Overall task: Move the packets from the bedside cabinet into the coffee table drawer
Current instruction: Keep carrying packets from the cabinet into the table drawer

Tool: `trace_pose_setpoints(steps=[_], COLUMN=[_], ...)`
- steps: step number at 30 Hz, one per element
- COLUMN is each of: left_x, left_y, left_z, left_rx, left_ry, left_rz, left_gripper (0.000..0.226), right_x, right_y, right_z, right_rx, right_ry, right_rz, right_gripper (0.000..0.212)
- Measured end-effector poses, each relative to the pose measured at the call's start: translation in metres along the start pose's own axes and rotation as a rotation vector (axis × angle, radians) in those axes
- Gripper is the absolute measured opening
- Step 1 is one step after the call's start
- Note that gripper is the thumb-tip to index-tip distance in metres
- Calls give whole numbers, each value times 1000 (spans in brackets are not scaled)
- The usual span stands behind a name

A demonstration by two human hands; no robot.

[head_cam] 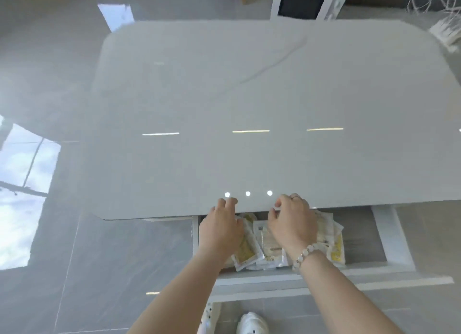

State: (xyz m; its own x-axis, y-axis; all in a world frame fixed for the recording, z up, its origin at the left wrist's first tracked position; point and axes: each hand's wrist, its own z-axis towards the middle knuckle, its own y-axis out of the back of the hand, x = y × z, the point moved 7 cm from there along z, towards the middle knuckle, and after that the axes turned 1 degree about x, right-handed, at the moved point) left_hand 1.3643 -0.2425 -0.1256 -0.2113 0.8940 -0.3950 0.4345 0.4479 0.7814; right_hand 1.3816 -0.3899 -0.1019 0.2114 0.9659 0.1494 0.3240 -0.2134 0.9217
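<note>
The scene is being lit brightly and evenly from above. Three lamp strips and three round spots are being mirrored as glare on the glossy desk [249,96]. Window daylight is being reflected as a large white patch on the floor [74,258] at the left. The desk edges are being bent by the wide lens, and the far corners are being softened by blur.

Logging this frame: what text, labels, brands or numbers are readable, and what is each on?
No text here is legible.
packets in the drawer: yellow and dark print, too blurred to read.
white label on a middle packet: dark code-like marks, unreadable.
coffee table top: no text, only light reflections.
white box behind the table: no marking visible.
</note>
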Motion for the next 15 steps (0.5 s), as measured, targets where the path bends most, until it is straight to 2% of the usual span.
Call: trace_pose_setpoints(steps=[3,5,10,15], left_x=[-28,-40,-52,-49], left_y=[86,140,260,347], left_z=[-19,-34,-81,-142], left_rx=[-98,-162,-303,-452], left_ry=[-165,-199,-116,1], left_rz=[157,232,299,300], left_gripper=[39,38,32,33], right_x=[31,57,134,188], right_y=[82,136,244,309], right_z=[-10,-21,-65,-120], right_rx=[-82,-142,-208,-265], right_ry=[73,136,388,550], right_rz=[-4,-9,-116,-123], right_gripper=[23,27,32,32])
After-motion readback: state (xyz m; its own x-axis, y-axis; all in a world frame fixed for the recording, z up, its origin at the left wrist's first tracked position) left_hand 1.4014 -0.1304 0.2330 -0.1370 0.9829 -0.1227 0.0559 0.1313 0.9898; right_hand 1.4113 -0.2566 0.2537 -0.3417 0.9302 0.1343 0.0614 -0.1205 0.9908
